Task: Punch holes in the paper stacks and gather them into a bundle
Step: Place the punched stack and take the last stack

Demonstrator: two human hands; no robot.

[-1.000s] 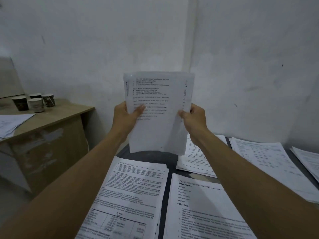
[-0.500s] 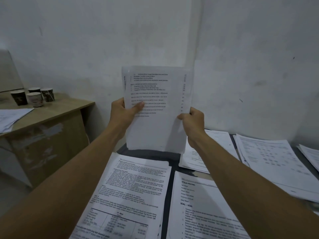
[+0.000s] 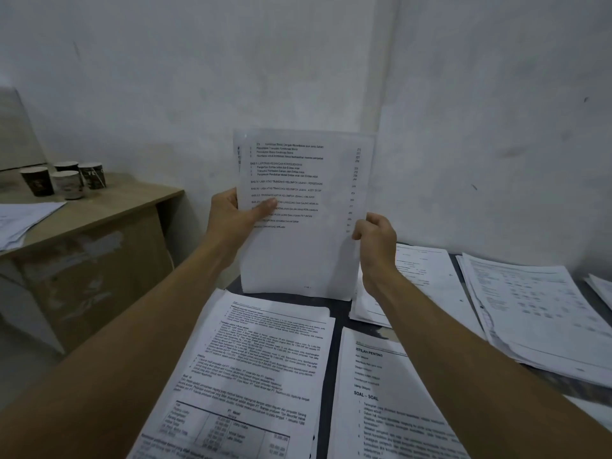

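Both hands hold one sheaf upright over the dark table [image 3: 334, 366]. Your left hand [image 3: 231, 215] grips the held stack [image 3: 304, 240] at its left edge, thumb flat across the print; your right hand [image 3: 376, 236] pinches the right edge lower down, fingers curled behind.

Handling, as a judgement: light, thin and floppy, sheets prone to sliding and fanning. It stands straight because both side edges are held at mid-height; keep to that and tap the bottom edge to square it.

Hard to make out:
- sheet count; edges not visible
- any punch: none in view
- holes: small dark marks on the left margin, unclear
- nearest stacks [image 3: 238, 376] cut off at the frame bottom
- far-right stack [image 3: 530, 303] blurred
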